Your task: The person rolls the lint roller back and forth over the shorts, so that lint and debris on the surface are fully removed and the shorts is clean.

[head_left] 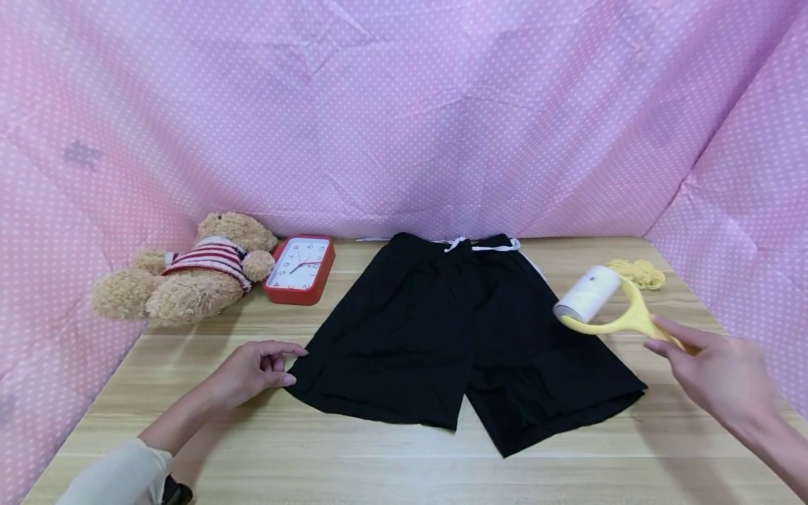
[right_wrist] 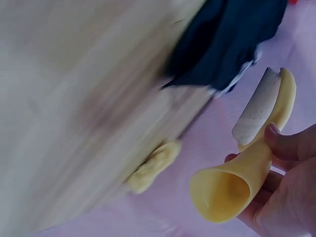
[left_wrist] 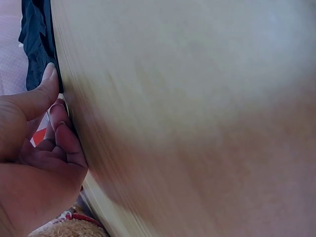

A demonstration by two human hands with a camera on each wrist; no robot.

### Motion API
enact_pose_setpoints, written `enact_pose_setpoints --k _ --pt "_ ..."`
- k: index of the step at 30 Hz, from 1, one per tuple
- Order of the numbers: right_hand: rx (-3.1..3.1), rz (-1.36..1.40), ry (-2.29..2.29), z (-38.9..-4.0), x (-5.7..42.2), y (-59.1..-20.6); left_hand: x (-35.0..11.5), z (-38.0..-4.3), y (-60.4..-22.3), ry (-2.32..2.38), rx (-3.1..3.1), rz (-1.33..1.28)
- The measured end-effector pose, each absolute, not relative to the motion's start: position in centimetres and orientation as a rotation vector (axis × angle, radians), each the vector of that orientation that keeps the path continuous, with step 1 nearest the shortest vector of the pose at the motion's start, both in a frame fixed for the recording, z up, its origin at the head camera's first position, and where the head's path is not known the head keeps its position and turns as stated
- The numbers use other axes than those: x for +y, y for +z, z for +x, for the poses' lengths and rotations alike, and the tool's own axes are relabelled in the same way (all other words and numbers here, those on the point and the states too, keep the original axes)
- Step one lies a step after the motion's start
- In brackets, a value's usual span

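Black shorts [head_left: 404, 330] with a white drawstring lie spread out, waistband at the far side. My left hand [head_left: 255, 372] is at the left leg's lower corner. Its index finger and thumb touch the fabric with a gap between them, while the other fingers fold under. In the left wrist view the thumb [left_wrist: 47, 86] overlaps the dark cloth. My right hand [head_left: 719, 365] grips the yellow handle [head_left: 637, 315] of a lint roller. The roller's white sheet roll [head_left: 588, 293] hangs over the right edge of the shorts; the right wrist view shows the handle's hollow end [right_wrist: 221, 195].
On the left, a teddy bear [head_left: 205, 270] in a striped top lies beside a red alarm clock [head_left: 299, 270]. A small yellow bundle [head_left: 639, 273] rests at the back right of the wooden table [head_left: 410, 466]. Pink dotted cloth [head_left: 404, 126] encloses the back and sides.
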State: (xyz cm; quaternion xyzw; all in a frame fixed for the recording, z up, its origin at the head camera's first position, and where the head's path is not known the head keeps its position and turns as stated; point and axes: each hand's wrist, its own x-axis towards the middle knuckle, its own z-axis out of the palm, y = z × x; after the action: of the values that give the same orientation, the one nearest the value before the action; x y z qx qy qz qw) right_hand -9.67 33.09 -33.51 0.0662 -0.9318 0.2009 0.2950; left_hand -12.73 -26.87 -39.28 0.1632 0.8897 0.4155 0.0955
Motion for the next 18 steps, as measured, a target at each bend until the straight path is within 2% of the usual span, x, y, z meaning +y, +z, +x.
enact_pose_setpoints --k 10,18 --pt "-2.284 0.672 0.550 -12.1 25.1 -33.3 -26.8 -12.6 -39.4 1.229 2.637 0.483" --pt "-2.288 0.911 0.669 -13.2 17.4 -33.1 -26.8 -12.7 -39.3 1.210 2.659 0.476"
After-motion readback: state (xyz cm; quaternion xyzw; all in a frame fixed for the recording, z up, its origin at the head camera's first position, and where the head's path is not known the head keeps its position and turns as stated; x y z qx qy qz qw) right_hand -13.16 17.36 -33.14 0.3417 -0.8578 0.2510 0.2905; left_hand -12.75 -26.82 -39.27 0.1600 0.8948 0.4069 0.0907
